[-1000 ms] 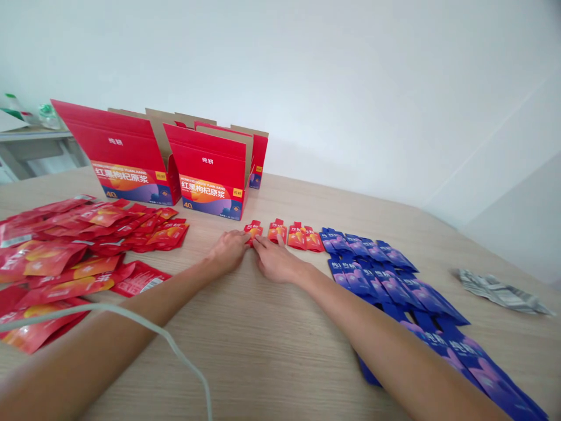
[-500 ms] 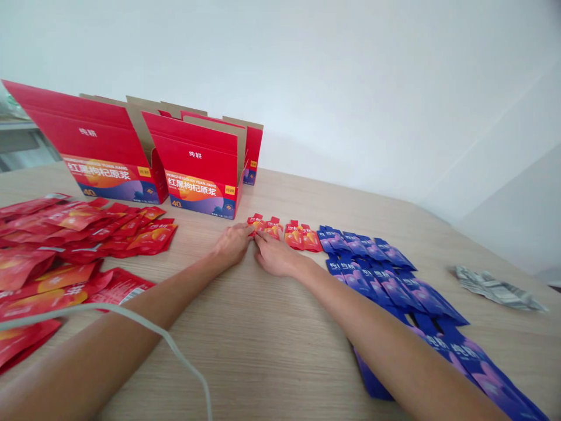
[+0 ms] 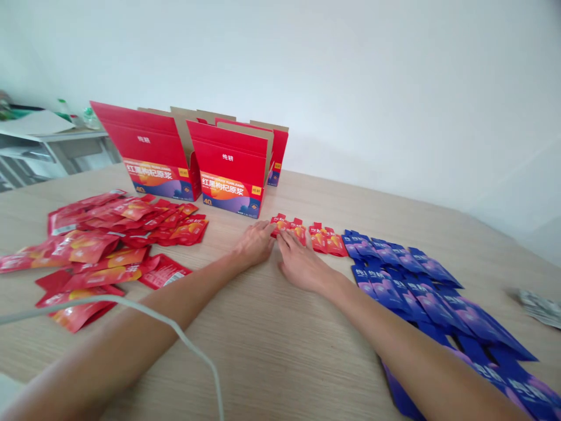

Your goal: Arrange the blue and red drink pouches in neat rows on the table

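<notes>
At the left end of a short row of red pouches (image 3: pixel 325 240), my left hand (image 3: pixel 255 244) has its fingers bent and closed at the edge of the leftmost red pouch (image 3: pixel 279 221). My right hand (image 3: pixel 303 261) lies beside it, fingers stretched forward over the lower part of the two left pouches. Those fingers cover part of the print. The row continues rightward to overlapping rows of blue pouches (image 3: pixel 407 292), partly hidden under my right forearm. A loose heap of red pouches (image 3: pixel 105 245) lies beyond my left forearm.
Red printed boxes with raised flaps, including a front box (image 3: pixel 228 181), stand at the back left. A pale cable (image 3: pixel 175 327) crosses over my left forearm. A crumpled striped grey piece (image 3: pixel 541 307) lies far right. Another table (image 3: pixel 65 137) stands at the far left.
The view has turned left, so everything sits further right and more of the far-left table shows. Both hands stay at the left red pouches; my right fingers lie further over them.
</notes>
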Available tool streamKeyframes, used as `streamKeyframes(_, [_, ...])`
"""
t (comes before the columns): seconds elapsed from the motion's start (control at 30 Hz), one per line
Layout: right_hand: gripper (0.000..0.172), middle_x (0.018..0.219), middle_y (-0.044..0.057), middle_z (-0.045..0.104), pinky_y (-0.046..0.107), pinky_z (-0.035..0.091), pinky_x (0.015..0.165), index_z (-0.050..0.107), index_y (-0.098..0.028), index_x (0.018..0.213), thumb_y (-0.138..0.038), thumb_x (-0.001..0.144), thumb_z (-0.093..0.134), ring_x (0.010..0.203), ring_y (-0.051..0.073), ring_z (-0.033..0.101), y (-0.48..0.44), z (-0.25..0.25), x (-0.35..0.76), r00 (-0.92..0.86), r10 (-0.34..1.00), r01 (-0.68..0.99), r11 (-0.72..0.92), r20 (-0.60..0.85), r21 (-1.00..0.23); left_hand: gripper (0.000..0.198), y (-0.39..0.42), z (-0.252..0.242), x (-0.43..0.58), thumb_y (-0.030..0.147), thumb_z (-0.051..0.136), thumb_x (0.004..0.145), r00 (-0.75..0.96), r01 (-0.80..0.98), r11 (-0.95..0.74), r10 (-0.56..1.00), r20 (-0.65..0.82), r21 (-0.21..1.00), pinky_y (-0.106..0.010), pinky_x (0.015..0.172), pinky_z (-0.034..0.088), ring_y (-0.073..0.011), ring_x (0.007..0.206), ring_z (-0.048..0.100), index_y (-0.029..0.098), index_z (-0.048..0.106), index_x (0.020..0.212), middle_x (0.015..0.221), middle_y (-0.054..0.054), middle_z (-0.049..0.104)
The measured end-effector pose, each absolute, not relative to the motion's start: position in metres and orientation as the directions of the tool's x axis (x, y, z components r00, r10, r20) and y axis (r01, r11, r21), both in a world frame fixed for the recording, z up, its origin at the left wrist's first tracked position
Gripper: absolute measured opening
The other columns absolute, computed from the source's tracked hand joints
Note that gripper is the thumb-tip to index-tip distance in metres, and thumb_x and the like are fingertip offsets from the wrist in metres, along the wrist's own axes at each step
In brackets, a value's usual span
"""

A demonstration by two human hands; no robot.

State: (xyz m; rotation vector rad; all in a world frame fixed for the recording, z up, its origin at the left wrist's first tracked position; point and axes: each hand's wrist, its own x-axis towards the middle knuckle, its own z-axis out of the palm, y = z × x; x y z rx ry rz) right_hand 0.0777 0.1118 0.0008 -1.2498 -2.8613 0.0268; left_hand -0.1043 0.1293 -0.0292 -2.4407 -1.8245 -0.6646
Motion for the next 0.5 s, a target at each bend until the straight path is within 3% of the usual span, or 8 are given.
streamKeyframes(0.1, [0.077, 0.18, 0.029, 0.018, 0.08, 0.007, 0.132, 0.032, 0.0, 0.172, -0.019, 0.1, 0.052, 0.169, 0.044, 0.022, 0.094, 0.0, 0.084, -0.704, 0.71, 0.711, 0.704, 0.01, 0.001, 0.049, 0.105, -0.017, -0.126, 0.02, 0.059, 0.098, 0.171, 0.962, -0.227, 0.935, 0.311, 0.153, -0.039, 0.119, 0.05, -0.0267, 0.141, 0.062, 0.018, 0.062, 0.147, 0.151, -0.015, 0.066])
streamKeyframes(0.2, [0.075, 0.179, 0.03, 0.02, 0.08, 0.011, 0.132, 0.034, -0.001, 0.172, -0.019, 0.102, 0.052, 0.169, 0.043, 0.024, 0.079, -0.001, 0.088, -0.711, 0.704, 0.704, 0.711, 0.006, -0.007, 0.052, 0.085, 0.002, -0.168, 0.024, 0.055, 0.1, 0.032, 0.996, -0.053, 0.96, 0.28, 0.067, -0.049, 0.124, 0.043, -0.0324, 0.149, 0.055, 0.017, 0.059, 0.151, 0.159, -0.019, 0.06])
streamKeyframes(0.33, [0.074, 0.179, 0.03, 0.022, 0.078, 0.014, 0.132, 0.034, -0.002, 0.172, -0.018, 0.102, 0.054, 0.169, 0.043, 0.023, 0.067, 0.002, 0.08, -0.718, 0.696, 0.696, 0.718, -0.006, -0.009, 0.047, 0.071, 0.024, -0.22, 0.031, 0.055, 0.099, -0.185, 0.979, 0.195, 0.972, 0.146, -0.053, -0.067, 0.115, 0.044, -0.0483, 0.133, 0.065, 0.005, 0.069, 0.134, 0.132, -0.031, 0.073])
streamKeyframes(0.4, [0.075, 0.179, 0.03, 0.021, 0.078, 0.014, 0.132, 0.032, -0.002, 0.172, -0.019, 0.103, 0.056, 0.169, 0.042, 0.022, 0.062, 0.005, 0.073, -0.728, 0.686, 0.686, 0.728, -0.021, -0.01, 0.044, 0.067, 0.029, -0.231, 0.034, 0.055, 0.099, -0.225, 0.968, 0.231, 0.972, 0.071, -0.097, -0.068, 0.112, 0.046, -0.0484, 0.123, 0.071, 0.004, 0.074, 0.126, 0.12, -0.031, 0.077])
streamKeyframes(0.5, [0.077, 0.18, 0.029, 0.019, 0.079, 0.014, 0.131, 0.032, -0.005, 0.173, -0.02, 0.102, 0.059, 0.169, 0.043, 0.021, 0.054, 0.009, 0.063, -0.745, 0.667, 0.668, 0.744, -0.036, -0.036, 0.044, 0.064, 0.033, -0.229, 0.033, 0.055, 0.099, -0.209, 0.969, 0.21, 0.978, 0.027, -0.129, -0.064, 0.111, 0.048, -0.0471, 0.124, 0.072, 0.009, 0.074, 0.13, 0.124, -0.029, 0.078])
